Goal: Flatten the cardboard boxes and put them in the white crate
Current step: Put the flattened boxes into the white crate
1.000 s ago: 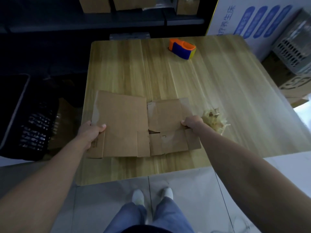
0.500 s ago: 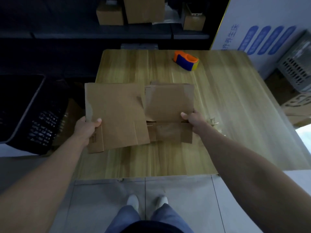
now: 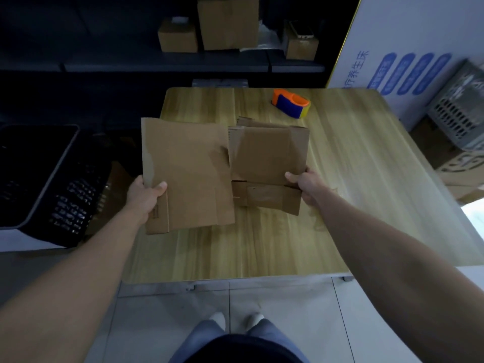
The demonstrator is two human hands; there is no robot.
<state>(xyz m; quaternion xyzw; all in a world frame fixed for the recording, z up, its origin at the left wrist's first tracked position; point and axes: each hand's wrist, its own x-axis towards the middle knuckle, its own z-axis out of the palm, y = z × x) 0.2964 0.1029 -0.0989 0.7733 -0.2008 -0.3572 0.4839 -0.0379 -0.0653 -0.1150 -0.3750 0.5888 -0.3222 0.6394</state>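
Two flattened brown cardboard boxes [image 3: 188,174], gripped by left hand [image 3: 146,195] and right hand [image 3: 305,187], now lifted off the wooden surface [image 3: 353,179] — crate next.

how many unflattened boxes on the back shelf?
3 on the shelf: left small box, tall middle box, right small box. More may be hidden in the dark.
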